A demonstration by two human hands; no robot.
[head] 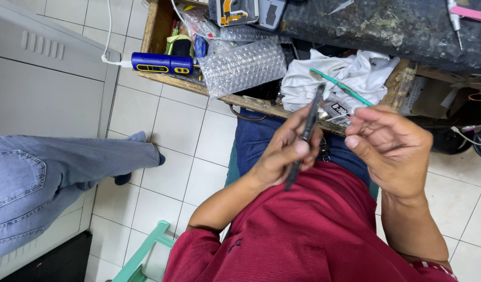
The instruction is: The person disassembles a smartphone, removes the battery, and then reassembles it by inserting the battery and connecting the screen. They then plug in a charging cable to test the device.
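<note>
- Head view looks down on a seated person in a dark red shirt (313, 230), both hands raised in front of the chest, right of the frame's centre.
- The left hand (282, 154) has its fingers (301, 148) closed round a thin dark tool (304, 137), which runs from below the palm up and slightly to the right, its tip ending near a white cloth (350, 73).
- The right hand (394, 143) sits just beside it, fingers loosely curled and holding nothing that I can see; thumb and fingertips are turned toward the tool but apart from it.
- A teal toothbrush (339, 86) lies slanted across the cloth, above the hands.
- The wooden table (162, 81) fills the upper part of the frame, carrying a sheet of bubble wrap (243, 65) and, to its left, a blue and yellow device (162, 62) with a white cable.
- At the left edge, another person's leg in light blue jeans (52, 177) stretches over the white tiled floor (162, 172).
</note>
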